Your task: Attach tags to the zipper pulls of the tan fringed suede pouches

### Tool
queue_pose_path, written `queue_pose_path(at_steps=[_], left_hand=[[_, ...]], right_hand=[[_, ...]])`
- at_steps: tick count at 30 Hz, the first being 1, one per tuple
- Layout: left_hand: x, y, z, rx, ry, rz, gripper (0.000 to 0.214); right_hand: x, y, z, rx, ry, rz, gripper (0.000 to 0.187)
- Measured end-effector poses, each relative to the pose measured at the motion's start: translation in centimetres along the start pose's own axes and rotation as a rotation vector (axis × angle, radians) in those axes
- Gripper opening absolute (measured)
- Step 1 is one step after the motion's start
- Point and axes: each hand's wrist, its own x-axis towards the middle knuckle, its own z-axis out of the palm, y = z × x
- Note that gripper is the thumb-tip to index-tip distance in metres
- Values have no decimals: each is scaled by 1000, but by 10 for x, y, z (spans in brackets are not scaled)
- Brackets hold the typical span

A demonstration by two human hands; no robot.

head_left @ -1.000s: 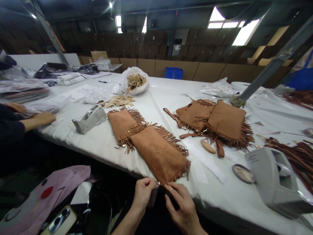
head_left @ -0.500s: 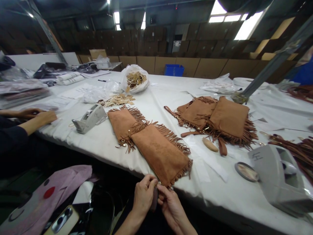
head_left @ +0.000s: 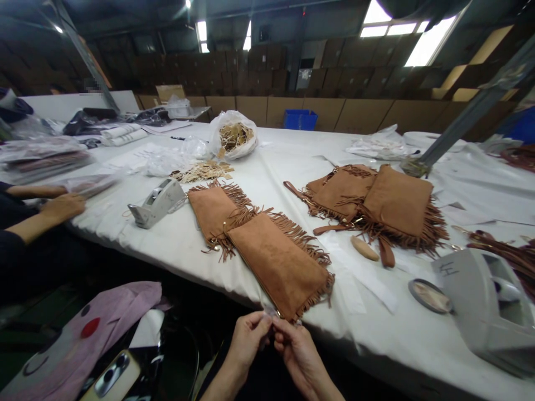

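Note:
A brown suede-like pouch (head_left: 278, 259) with fringe lies at the table's front edge, its near corner by my fingertips. My left hand (head_left: 248, 340) is closed, thumb and forefinger pinched together just below that corner. Fingertip to fingertip with it, my right hand (head_left: 298, 351) pinches at the same spot. A bit of something clear and shiny shows there, but what the fingers hold is too small to make out. Under the pouch's far end lies a second fringed pouch (head_left: 209, 206) with a gold-coloured ring.
A grey tape dispenser (head_left: 159, 203) stands left, a larger one (head_left: 480, 301) right. More fringed pouches (head_left: 397, 200) and a tan oval piece (head_left: 365, 248) lie right. Behind is a plastic bag (head_left: 246, 146) of tags. Another person's hand (head_left: 62, 207) holds a plastic-wrapped item at left.
The dark brown piece that hung between my hands no longer shows. My fingertips have come closer together at the pouch corner. The other person's hand has shifted left.

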Motion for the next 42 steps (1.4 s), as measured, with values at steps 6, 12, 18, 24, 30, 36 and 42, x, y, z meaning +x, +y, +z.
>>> queue_pose_path(at_steps=[6,12,18,24,30,36,42], left_hand=[[-4,2,0,-139,1,-116,45],[-5,16,-11,-279,-157,-223,44],[-6,30,-17,-291,-237,-237,53],[-5,35,-19,-319,-323,-277,61],[-1,28,-3,-75,-76,-161,56],[1,14,0,-17,18,-104,53],[-5,7,1,56,96,46,51]], right_hand=[[-2,-3,-3,-95,-66,6,32],[-1,-8,-3,-101,-65,48,32],[1,-11,-3,-87,-69,89,29],[2,-12,-4,-82,-52,124,27],[1,-13,-3,-76,-60,88,30],[-1,-8,-5,-125,-62,52,31],[-1,-5,-6,-135,-69,46,30]])
